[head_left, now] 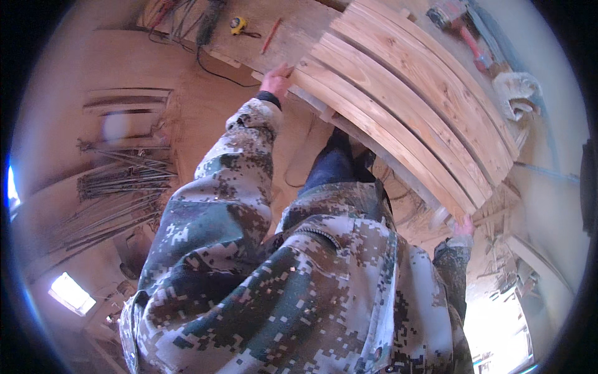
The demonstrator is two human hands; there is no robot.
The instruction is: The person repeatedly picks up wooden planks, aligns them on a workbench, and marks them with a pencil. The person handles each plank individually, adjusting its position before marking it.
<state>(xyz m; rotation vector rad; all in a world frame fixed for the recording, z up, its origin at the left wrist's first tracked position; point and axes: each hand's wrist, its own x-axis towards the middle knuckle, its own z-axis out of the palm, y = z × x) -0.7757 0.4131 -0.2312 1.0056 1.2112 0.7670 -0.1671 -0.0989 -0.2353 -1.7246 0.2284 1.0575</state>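
Several long wooden boards (430, 106) lie side by side on a workbench, with dark gaps between some of them. At the left end of the nearest wooden board (374, 128), my left hand (278, 82) is closed on its corner. My right hand (464, 225) grips the same board's right end, its fingers partly hidden and small in view. Both arms are spread wide, in camouflage sleeves.
A yellow tape measure (238, 25) and a red pencil (271, 36) lie on the bench (249, 53) at the left. Beyond the boards are a red-handled tool (474, 48) and a white glove (518, 93). Metal rods (128, 177) are piled at the left.
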